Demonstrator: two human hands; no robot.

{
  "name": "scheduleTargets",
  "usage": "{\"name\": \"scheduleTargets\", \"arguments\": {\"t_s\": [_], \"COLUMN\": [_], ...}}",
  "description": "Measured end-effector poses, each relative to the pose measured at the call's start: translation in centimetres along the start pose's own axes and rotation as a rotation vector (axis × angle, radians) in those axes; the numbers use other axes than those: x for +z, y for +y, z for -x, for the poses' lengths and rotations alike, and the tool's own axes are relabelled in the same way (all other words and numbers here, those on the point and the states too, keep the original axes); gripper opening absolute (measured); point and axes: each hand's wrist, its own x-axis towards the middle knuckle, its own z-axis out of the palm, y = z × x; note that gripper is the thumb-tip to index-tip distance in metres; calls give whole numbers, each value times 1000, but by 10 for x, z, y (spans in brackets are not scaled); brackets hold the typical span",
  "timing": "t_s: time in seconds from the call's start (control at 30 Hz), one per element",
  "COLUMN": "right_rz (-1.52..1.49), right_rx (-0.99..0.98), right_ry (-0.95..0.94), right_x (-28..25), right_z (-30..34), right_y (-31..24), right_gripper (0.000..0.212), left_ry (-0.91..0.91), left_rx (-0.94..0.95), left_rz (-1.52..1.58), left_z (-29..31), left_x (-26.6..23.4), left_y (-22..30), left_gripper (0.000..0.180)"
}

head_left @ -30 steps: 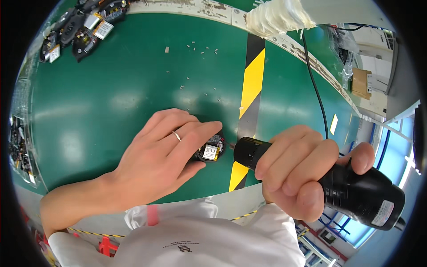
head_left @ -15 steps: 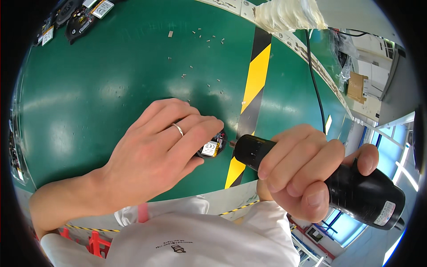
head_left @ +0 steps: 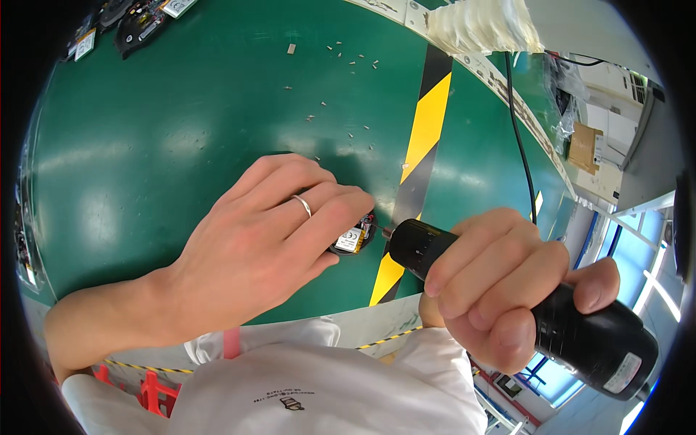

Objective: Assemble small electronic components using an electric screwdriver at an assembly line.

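Observation:
My left hand (head_left: 261, 232), a ring on one finger, is closed over a small round black electronic device (head_left: 360, 245) on the green table. The device's exposed inside shows a white-labelled battery (head_left: 349, 240) and some wiring; my fingers cover the rest. In my right hand (head_left: 500, 283) is a black electric screwdriver (head_left: 598, 337), fingers wrapped round its body. It lies at a slant with its tip at the right edge of the device. Whether the bit sits on a screw is too small to tell.
Several tiny screws (head_left: 351, 135) and a small tan piece (head_left: 291, 48) are scattered on the table (head_left: 145, 167). More opened black devices (head_left: 138, 29) lie at the far left. Yellow-black tape (head_left: 424, 119) crosses the table; a black cable (head_left: 516, 123) hangs at the right.
The view has shifted a little, and both hands with the device and screwdriver sit slightly further right in it. The screwdriver's rear end is lower. Both grips are the same.

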Motion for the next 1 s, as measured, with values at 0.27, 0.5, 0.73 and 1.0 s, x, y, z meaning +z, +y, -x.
{"name": "scheduleTargets", "arguments": {"t_s": [0.27,0.5,0.73,1.0], "right_rz": [-2,41,43,54], "right_rx": [-36,-47,-5,-30], "right_ry": [45,44,-31,-15], "right_x": [4,1,-1,-5], "right_z": [-1,-1,-3,-1], "right_y": [1,-2,1,-2], "right_gripper": [42,47,51,49], "left_ry": [14,13,17,11], "left_rx": [-11,-19,-9,-13], "left_rz": [7,23,11,40], "left_z": [3,2,1,3], "left_x": [3,3,3,2], "left_y": [-1,-1,-2,-2], "left_gripper": [61,61,60,60]}}
